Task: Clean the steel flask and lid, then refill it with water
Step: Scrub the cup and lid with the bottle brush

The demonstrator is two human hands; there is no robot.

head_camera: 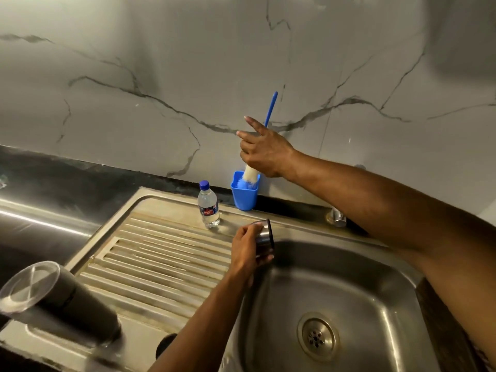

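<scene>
My right hand (264, 153) grips bottle brush (270, 111), bristles down in blue cup (244, 196), handle near upright. Left hand (245, 249) holds steel lid (265, 237) over sink (397, 267) edge, below & nearer to me. Flask (64, 299) stands far left on drainboard.

Right hand (264, 151) covered the mid part of the blue brush (271, 108), so its grip on the handle couldn't be read. Bristle tip sat hidden inside the blue cup (244, 196). At 8 o'clock, the dark tumbler (67, 299) was blurred, base cut by frame edge. Left hand (248, 251) hid most of the steel lid (265, 237). Bottle (208, 208) label too small to read.
</scene>
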